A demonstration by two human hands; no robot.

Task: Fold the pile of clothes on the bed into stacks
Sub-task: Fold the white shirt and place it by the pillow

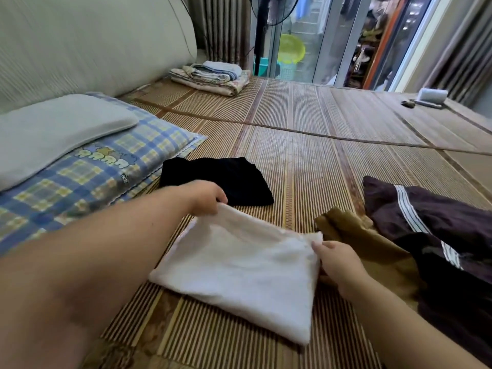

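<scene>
A folded white cloth lies on the bamboo mat in front of me. My left hand pinches its far left corner. My right hand grips its far right corner. Just beyond the left hand lies a folded black garment. To the right of the white cloth sit a brown garment and a dark purple garment with white stripes, both loose and crumpled.
A blue plaid pillow with a grey pillow on top lies at the left. A stack of folded blankets sits at the far end by the headboard. A small white object is at the far right.
</scene>
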